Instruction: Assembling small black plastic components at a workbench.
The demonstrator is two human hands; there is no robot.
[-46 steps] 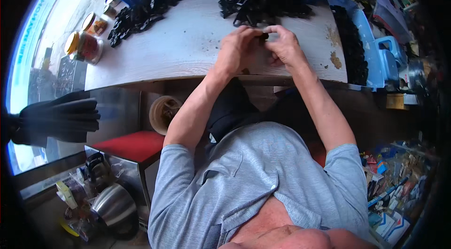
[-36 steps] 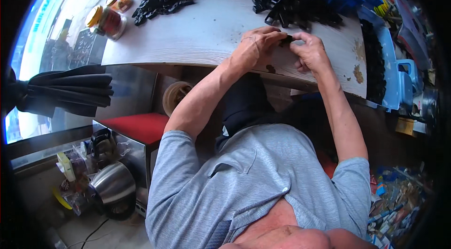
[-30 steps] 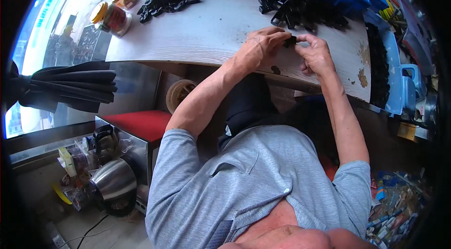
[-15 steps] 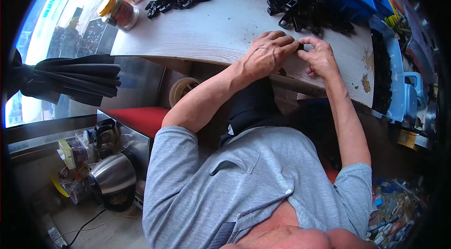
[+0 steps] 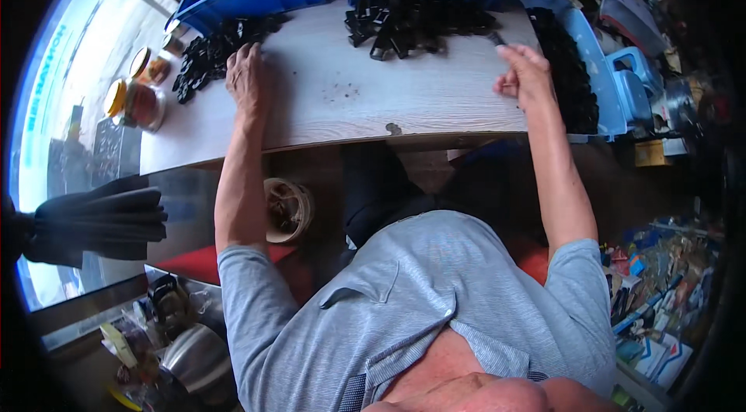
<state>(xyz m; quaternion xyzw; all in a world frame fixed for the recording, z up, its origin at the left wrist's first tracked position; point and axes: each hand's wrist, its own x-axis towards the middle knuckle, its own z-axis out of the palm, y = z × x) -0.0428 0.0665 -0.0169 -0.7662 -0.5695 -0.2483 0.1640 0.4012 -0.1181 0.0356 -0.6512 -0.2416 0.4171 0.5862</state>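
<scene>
- Head view: my right hand (image 5: 528,74) is nearly closed, thumb and index finger seeming to pinch a small, dark, stubby piece (image 5: 496,38) over the pale, wood-grained tabletop (image 5: 311,113), just beside the right-hand heap of glossy black pieces (image 5: 420,24).
- My left hand (image 5: 245,78) is palm down, fingers loosely bent, at the edge of the left-hand heap of black pieces (image 5: 200,66); I cannot tell whether it grips anything.
- I judge the pieces light, stiff, probably plastic, slightly slick, hardly fragile; a fingertip pinch across one's flat sides should suit.
</scene>
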